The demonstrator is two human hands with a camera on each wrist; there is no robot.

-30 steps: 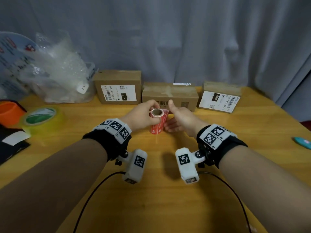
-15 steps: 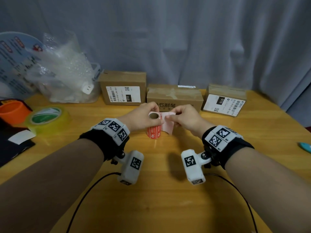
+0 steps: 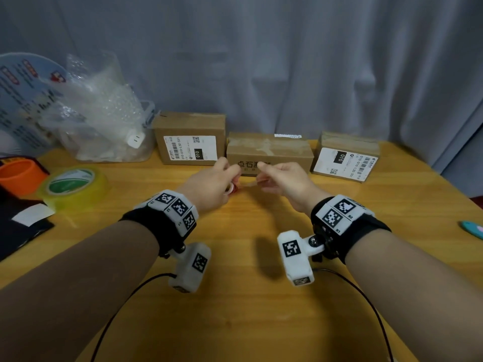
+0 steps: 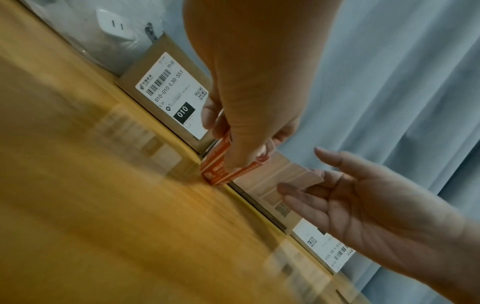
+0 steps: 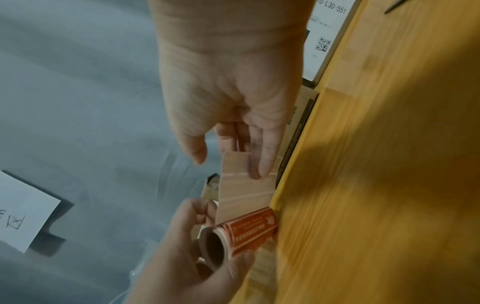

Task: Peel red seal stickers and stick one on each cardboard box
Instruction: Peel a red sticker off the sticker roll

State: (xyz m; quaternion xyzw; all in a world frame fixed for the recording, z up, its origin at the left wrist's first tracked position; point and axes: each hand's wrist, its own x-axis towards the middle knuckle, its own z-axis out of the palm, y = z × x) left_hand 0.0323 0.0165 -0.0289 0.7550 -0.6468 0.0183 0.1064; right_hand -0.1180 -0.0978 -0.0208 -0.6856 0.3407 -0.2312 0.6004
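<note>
Three cardboard boxes stand in a row at the back of the table: left (image 3: 189, 138), middle (image 3: 269, 152) and right (image 3: 345, 158). In front of the middle box my left hand (image 3: 230, 176) grips a roll of red seal stickers (image 3: 233, 188) (image 5: 249, 230), its lower edge at the table top. A pale backing strip (image 4: 285, 172) (image 5: 239, 185) runs from the roll to my right hand (image 3: 264, 173). The strip's end sits pinched between two nearly straight fingers, and the thumb is lifted off it. No red sticker shows on the pulled-out part of the strip.
A yellow tape roll (image 3: 74, 185), an orange cup (image 3: 19, 176) and a black item with a white label (image 3: 23, 226) lie at the left. A clear bin with bubble wrap (image 3: 104, 131) stands back left. A teal object (image 3: 471, 228) sits at the right edge. A grey curtain hangs behind.
Both hands moved forward and down to the middle box. The right hand drew the backing strip out to the right, and the roll now lies more on its side.
</note>
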